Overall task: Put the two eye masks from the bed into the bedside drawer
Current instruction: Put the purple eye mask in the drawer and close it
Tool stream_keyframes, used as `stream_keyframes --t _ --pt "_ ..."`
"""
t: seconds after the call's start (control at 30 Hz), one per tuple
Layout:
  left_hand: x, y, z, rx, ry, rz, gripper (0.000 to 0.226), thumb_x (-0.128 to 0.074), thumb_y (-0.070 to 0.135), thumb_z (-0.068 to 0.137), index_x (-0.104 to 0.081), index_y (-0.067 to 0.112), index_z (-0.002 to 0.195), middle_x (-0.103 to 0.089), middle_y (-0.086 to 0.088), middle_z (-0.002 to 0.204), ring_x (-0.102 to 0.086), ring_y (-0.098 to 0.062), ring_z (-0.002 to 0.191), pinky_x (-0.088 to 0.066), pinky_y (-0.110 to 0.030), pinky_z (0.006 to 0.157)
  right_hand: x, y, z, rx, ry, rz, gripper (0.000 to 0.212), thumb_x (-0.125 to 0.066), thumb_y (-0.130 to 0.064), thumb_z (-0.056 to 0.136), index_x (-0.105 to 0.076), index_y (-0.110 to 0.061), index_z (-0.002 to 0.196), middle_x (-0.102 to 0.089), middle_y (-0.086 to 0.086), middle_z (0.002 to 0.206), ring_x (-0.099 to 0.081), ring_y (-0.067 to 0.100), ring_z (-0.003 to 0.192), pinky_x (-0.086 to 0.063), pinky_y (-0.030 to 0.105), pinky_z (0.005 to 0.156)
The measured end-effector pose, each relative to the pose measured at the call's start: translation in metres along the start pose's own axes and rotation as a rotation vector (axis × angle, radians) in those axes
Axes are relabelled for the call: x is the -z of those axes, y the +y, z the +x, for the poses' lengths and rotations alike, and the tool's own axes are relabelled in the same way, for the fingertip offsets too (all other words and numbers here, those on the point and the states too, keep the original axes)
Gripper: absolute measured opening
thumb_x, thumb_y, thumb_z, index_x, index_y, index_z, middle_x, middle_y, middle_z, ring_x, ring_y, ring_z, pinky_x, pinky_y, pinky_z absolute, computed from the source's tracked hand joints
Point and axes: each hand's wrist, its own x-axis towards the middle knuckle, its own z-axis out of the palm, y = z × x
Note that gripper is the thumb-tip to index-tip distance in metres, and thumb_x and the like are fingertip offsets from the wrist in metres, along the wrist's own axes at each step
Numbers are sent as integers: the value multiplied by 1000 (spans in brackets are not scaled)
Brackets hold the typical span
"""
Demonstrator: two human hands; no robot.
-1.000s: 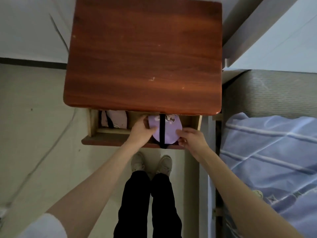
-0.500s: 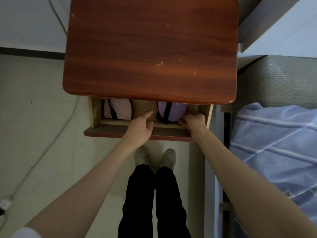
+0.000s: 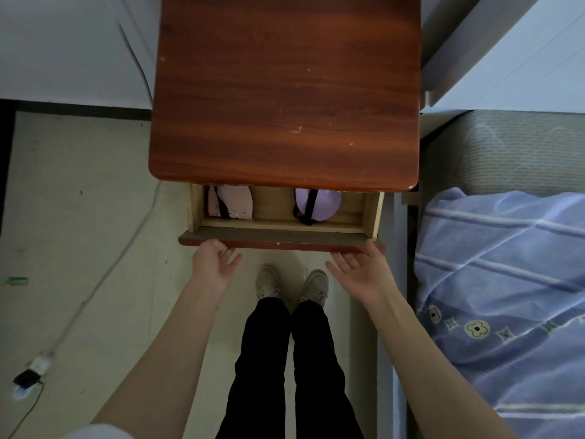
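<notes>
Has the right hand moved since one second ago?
Yes. The right hand came out of the drawer, off the purple eye mask, and is now at the drawer front, open.

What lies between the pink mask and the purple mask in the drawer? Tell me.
In the head view, only bare drawer floor lies between the pink mask and the purple mask. The masks lie apart, and nothing sits in the gap.
</notes>
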Motion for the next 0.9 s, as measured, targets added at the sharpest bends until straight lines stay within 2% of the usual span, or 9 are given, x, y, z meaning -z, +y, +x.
stream_keyframes --t 0.1,0.17,0.2,0.27,0.43,0.57,0.7,0.8,0.9 --pt "3 5 -10 21 -78 -178 26 -27 -6 78 -48 9 75 -53 -11 97 -47 -29 117 -33 -43 109 -6 -5 -10 -13 -55 99 60 -39 -43 91 -24 -12 140 -28 15 150 -30 30 137 -18 50 115" --pt "9 12 -16 -4 -136 -211 37 -27 -5 77 -54 5 100 -54 -15 117 -46 -31 121 -33 -42 108 -13 -12 -18 1 -76 116 65 -35 -49 91 -19 -11 142 -25 17 151 -28 31 138 -19 51 114" --pt "9 17 -20 -5 -156 -239 45 -27 -4 77 -50 4 115 -50 -17 125 -46 -32 122 -34 -43 107 -18 -16 -23 3 -88 119 69 -32 -53 90 -16 -12 142 -22 17 152 -26 32 139 -18 51 113" --pt "2 29 -27 5 -183 -283 54 -29 -2 75 -43 4 127 -45 -19 132 -44 -34 124 -34 -46 105 -29 -25 -30 -2 -120 148 74 -25 -60 88 -11 -12 143 -17 18 153 -21 33 140 -16 54 113" --pt "-26 58 -27 50 -238 -342 49 -34 7 79 -41 6 127 -41 -20 134 -36 -36 130 -27 -56 109 -58 -36 -26 13 -139 279 77 -14 -65 86 -14 -12 143 -18 19 153 -19 34 140 -12 57 114" --pt "-43 80 -18 86 -308 -327 45 -38 14 80 -43 10 124 -46 -15 131 -41 -33 125 -25 -59 108 -74 -40 -12 60 -126 341 76 -11 -65 85 -29 -15 139 -29 16 150 -29 33 137 -13 56 113" --pt "-57 90 -12 119 -358 -377 44 -50 13 76 -45 14 120 -51 -12 126 -50 -32 114 -31 -61 105 -83 -48 -3 87 -149 360 76 -13 -67 84 -29 -17 138 -27 13 151 -24 33 139 -11 57 114" --pt "-59 88 -11 77 -327 -276 35 -53 16 80 -46 14 114 -48 -7 128 -49 -28 117 -31 -57 107 -85 -48 -2 122 -117 302 74 -15 -66 85 -31 -17 137 -29 12 150 -24 31 139 -11 56 114" --pt "-54 83 -14 -27 -248 123 44 -50 28 87 -41 15 127 -45 -7 135 -47 -23 117 -29 -48 106 -84 -49 -12 150 -80 101 69 -23 -59 89 -22 -14 141 -27 11 152 -28 28 138 -16 51 114"
